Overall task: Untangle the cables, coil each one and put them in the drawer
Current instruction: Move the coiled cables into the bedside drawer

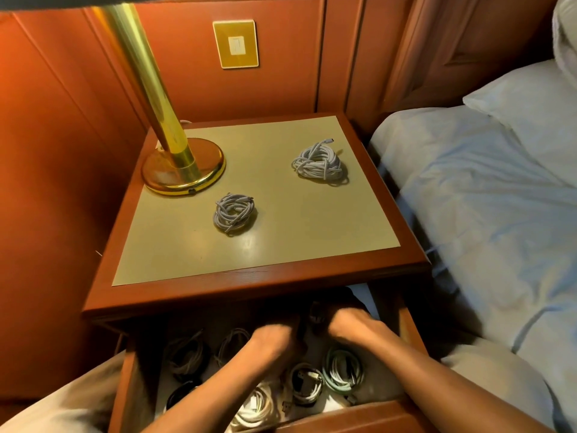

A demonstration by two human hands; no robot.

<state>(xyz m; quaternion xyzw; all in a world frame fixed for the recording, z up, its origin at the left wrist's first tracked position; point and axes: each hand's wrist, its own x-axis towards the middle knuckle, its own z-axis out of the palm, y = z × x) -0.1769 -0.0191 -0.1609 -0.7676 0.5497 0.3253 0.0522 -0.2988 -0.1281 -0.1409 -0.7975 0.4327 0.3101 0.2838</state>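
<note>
Two coiled cables lie on the nightstand top (281,239): a grey coil (234,212) near the lamp and a larger white coil (320,164) at the back right. Below, the drawer (349,417) stands pulled out and holds several coiled cables, among them a pale green one (343,368) and a white one (254,407). Both my hands reach deep into the drawer under the tabletop. My left hand (278,340) and my right hand (352,328) are curled around a dark cable (315,315) between them. The blur and shadow hide the fingers' exact hold.
A brass lamp base (184,168) stands at the back left of the nightstand top. A bed with pale sheets (484,198) lies directly to the right. Wood panelling with a brass switch plate (235,43) forms the wall behind.
</note>
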